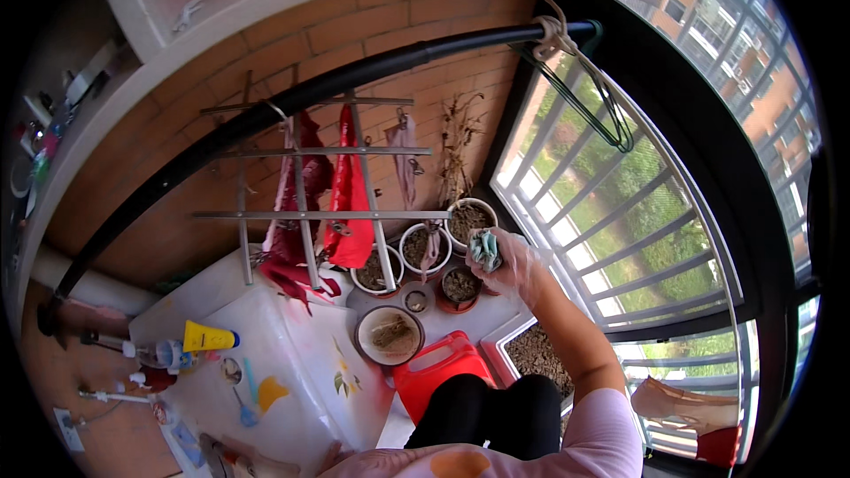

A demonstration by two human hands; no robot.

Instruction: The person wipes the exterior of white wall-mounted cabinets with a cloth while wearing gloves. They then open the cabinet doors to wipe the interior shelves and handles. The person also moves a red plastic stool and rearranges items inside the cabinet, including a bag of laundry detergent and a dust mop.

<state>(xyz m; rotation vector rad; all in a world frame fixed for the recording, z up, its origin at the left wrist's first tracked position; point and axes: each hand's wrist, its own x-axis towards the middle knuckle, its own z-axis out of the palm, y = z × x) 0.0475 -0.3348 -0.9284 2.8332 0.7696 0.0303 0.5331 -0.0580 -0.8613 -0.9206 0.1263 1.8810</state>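
My right hand [515, 267], in a thin clear plastic glove, grips a crumpled blue-green cloth [484, 250]. It is raised in front of the window bars, and in the picture it overlaps the area of the plant pots. Just left of the cloth are a white pot with soil and dry stalks [471, 220] and a small brown pot of soil [460, 287]. At the lower edge, what looks like part of my left hand [331, 456] shows beside the white cabinet top; its fingers cannot be made out.
A red plastic jug [443, 366] and a soil-filled white planter [540, 356] stand by my knees. Red cloths [351, 195] hang from a metal rack [328, 152] below a black pole [354, 75]. A yellow tube [211, 336] lies on the white cabinet top [292, 345]. Window bars [611, 221] rise on the right.
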